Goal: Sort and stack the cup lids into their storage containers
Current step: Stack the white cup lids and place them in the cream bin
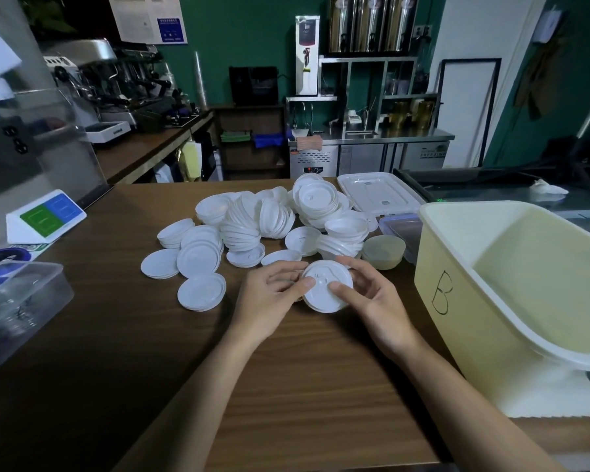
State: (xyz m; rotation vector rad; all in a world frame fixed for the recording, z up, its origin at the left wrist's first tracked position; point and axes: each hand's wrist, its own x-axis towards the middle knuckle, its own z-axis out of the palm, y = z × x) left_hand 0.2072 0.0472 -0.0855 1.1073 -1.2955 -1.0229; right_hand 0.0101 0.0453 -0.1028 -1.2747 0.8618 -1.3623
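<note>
Two hands, one short stack of white lids (326, 287). That's basically the whole scene. The left hand (269, 294) grips the stack from its left side, thumb pressed on the top lid and fingers curled under the edge. The right hand (372, 298) does the same from the other side, thumb on top and fingers wrapped round the far rim. The stack sits between the palms just above the wooden counter (286, 386), roughly in the middle of it, tilted a bit toward the camera.

Right behind the hands is the big messy pile of lids (252, 226): loose singles lying flat, some short stacks, and a few rows tipped over on their sides. At the right edge of the pile sits a low stack of cloudy, see-through lids (384, 252), next to a small blue-rimmed box (401, 229).

To the right of the hands stands a pale yellow tub (464, 318) with a "B" handwritten on its front wall, and the part of its inside I can see has nothing in it. A flat white tray lid (378, 192) lies at the back of the counter. Far left there's a clear plastic container (21, 294) and a little green-and-blue sign (45, 214).
</note>
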